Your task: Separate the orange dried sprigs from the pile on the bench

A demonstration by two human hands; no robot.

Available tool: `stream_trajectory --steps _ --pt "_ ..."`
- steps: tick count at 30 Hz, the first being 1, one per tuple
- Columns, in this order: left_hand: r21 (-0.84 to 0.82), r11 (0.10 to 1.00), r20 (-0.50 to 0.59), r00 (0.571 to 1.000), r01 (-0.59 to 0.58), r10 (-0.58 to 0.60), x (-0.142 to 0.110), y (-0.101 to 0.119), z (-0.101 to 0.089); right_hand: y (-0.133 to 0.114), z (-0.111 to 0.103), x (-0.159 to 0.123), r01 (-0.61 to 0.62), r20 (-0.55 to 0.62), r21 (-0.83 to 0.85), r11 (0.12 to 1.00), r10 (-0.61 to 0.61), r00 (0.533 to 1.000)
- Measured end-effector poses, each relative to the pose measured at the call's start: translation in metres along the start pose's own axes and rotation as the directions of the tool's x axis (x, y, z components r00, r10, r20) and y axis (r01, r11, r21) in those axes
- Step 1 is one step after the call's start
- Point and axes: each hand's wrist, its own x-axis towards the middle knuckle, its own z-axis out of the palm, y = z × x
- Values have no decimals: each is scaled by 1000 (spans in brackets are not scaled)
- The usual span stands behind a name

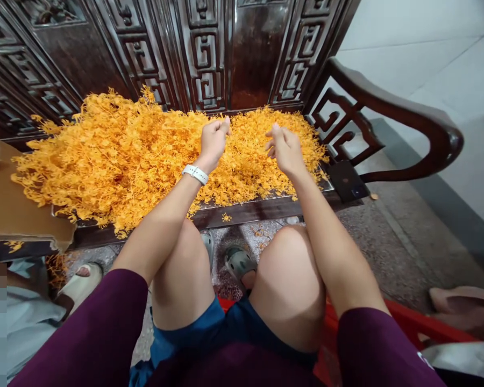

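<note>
1. Grip of the left hand: fingers curled, thumb raised near the index finger; whether something tiny is pinched there I cannot tell.
2. Grip of the right hand: fingers loosely bent, thumb towards the index finger; I cannot tell whether it has hold of a piece either.
3. Both hands are over the right part of a heap of frilly orange pieces, well apart from each other, with orange showing between them.
4. That heap covers most of the dark wooden bench, highest on the left and thinner towards the right; one loose orange piece lies on the front edge.
5. Behind it rises a carved backrest with angular fretwork; a curved armrest closes the right end.
6. Near the foot of that armrest lies a dark smartphone, camera side up.
7. At the left, a cardboard box stands beside the heap.
8. A white-strapped wristwatch circles the left wrist.
9. Below, between the knees, a grey-green clog shows on the speckled floor.
</note>
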Motion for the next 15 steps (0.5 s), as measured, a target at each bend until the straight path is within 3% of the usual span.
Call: stream_trajectory --steps 3,7,11,13,15 --pt "26 999 18 1000 -23 23 0 -1 4 -20 10 -6 -29 117 -4 1000 29 993" --pt "43 998 33 998 -55 53 0 -1 2 -22 15 -5 33 241 49 998 -44 970" --pt "1 995 32 995 96 -96 1 1 -5 -25 8 1 80 53 65 995 -83 995" --pt "-28 973 63 972 228 -226 1 3 -5 -43 3 -2 124 -49 -5 992 -124 991" --pt "-59 941 79 942 332 -327 -1 6 1 -72 0 -13 196 -60 -126 972 -205 977"
